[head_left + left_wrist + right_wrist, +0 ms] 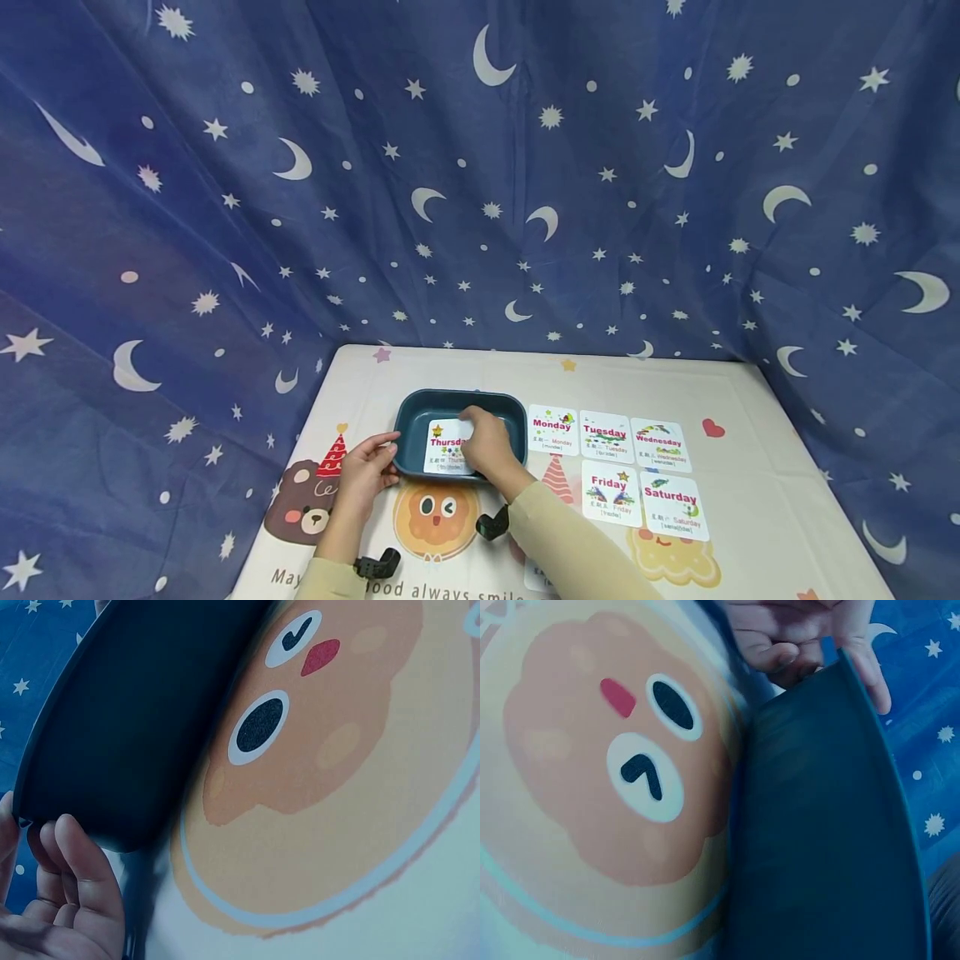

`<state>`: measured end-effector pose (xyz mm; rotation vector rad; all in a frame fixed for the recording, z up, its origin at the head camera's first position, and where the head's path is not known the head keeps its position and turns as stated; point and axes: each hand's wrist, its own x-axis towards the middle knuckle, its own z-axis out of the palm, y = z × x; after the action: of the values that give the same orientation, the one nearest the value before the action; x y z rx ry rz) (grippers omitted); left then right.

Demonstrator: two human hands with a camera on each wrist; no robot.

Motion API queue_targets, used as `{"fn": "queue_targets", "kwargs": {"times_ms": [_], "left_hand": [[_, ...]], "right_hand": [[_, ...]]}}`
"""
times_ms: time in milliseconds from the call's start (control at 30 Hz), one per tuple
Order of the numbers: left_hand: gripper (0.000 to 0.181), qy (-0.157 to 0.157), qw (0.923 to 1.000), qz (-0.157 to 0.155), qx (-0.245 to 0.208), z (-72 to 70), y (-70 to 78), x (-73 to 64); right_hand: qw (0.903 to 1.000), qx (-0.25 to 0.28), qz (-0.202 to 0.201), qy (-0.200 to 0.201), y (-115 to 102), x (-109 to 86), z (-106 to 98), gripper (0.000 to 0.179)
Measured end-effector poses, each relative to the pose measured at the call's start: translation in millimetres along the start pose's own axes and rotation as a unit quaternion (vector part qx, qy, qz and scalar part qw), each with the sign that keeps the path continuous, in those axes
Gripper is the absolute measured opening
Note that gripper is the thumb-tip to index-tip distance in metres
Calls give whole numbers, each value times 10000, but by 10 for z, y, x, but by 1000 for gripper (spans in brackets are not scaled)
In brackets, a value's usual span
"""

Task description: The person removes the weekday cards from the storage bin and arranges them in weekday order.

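Observation:
A dark teal tray (408,407) sits at the middle of the table, with a white Thursday card (442,460) inside it. My left hand (365,467) grips the tray's left rim, fingers under the lip and thumb above, as the left wrist view also shows at its lower left. Reaching over the front rim, my right hand (489,446) holds the right side of the Thursday card and covers part of its print. The right wrist view shows the tray's outer wall (817,817) and the left hand (802,637), while the right fingers stay out of it.
Right of the tray lie the Monday (553,442), Tuesday (606,450) and Wednesday (662,458) cards, with Friday (611,508) and Saturday (675,521) in front. Another card (536,577) is partly hidden under the right sleeve. A starry curtain (480,250) stands behind the table.

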<state>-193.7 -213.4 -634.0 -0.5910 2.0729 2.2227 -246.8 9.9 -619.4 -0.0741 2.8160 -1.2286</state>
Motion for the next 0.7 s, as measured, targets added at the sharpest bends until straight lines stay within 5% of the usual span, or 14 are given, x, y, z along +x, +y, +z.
{"fn": "queue_targets", "kwargs": {"times_ms": [700], "left_hand": [[33, -2, 9999, 75, -150, 13, -1, 18]], "right_hand": [[9938, 1093, 189, 12, 50, 48, -248, 54]]}}
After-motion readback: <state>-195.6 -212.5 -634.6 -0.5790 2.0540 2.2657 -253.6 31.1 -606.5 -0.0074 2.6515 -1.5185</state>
